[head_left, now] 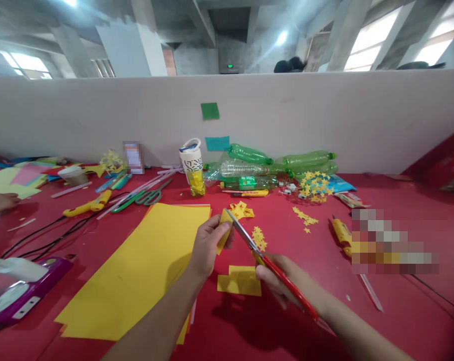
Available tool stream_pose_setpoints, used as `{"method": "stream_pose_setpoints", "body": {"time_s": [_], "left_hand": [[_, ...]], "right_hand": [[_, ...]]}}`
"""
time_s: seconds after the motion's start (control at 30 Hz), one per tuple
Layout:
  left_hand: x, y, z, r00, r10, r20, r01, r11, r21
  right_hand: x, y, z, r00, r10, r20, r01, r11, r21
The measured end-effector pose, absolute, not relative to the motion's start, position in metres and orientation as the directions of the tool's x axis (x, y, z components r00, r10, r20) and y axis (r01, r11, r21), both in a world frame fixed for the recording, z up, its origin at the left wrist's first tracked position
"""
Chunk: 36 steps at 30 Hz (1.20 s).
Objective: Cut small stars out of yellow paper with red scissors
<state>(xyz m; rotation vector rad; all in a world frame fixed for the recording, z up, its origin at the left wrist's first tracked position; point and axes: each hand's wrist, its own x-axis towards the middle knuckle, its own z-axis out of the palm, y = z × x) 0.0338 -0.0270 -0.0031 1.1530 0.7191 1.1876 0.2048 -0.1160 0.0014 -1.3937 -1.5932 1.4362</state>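
Yellow paper lies in a broad stack point(137, 265) across the left of the red table point(219, 336), flat and loose-edged. Moving right, here comes the left hand point(207, 245), thumb and fingers pinched together on a small yellow piece point(224, 231), held up above the table just right of the stack. That piece looks feather-light and fairly crisp, likely to bend or crease if squeezed hard; a light pinch near its lower edge, clear of the steel, seems the sound grip. Below it rest two yellow offcuts point(244, 282), thin and probably easiest lifted by a corner. Beyond them, little stars point(259, 238), surely easy to scatter. And on the right, the right hand point(294, 276) closes around the red-handled scissors point(275, 271), stiff and heavier, blades angled towards the piece; their exact gap can't be told.
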Motion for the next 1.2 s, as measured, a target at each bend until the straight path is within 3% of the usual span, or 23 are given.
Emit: {"method": "stream_pose_setpoints", "body": {"time_s": [0.47,1.2], "left_hand": [[0.0352,-0.0279,-0.0026,0.270,0.955,0.119,-0.356,-0.016,0.934],[0.0331,-0.0268,-0.0026,0.301,0.950,0.082,-0.355,0.032,0.934]], "right_hand": [[0.2014,-0.1172,0.0010,-0.262,0.916,-0.305,0.303,-0.222,-0.927],[0.2060,-0.1189,0.0050,-0.338,0.911,-0.235,0.389,-0.093,-0.917]]}}
